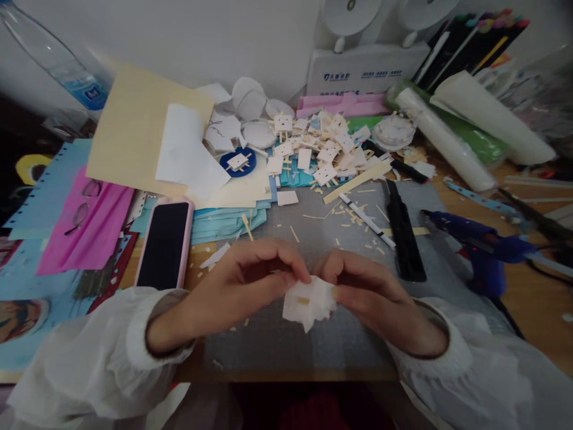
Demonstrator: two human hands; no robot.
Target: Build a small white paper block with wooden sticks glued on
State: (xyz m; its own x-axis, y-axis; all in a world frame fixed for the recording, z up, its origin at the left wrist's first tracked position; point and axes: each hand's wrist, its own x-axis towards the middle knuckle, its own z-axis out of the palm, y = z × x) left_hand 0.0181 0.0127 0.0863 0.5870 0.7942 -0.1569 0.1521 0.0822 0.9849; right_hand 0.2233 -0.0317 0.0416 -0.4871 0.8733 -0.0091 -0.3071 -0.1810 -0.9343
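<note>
My left hand point(248, 280) and my right hand point(364, 289) meet over the grey cutting mat point(277, 346). Both pinch one small white paper piece point(308, 304) with a short tan stick on it. The fingers of each hand are closed on its upper edge. Both wrists wear white ruffled sleeves. Behind, a heap of similar white squares with sticks point(322, 149) lies at the mat's far edge.
A phone in a pink case point(165, 243) lies left of my hands. A blue glue gun point(481, 251) rests at the right, a black ruler point(405, 239) and a white pen point(367, 220) on the mat. Coloured paper sheets, rolled white sheets point(447, 146), a water bottle point(58, 60) and glasses point(83, 203) surround.
</note>
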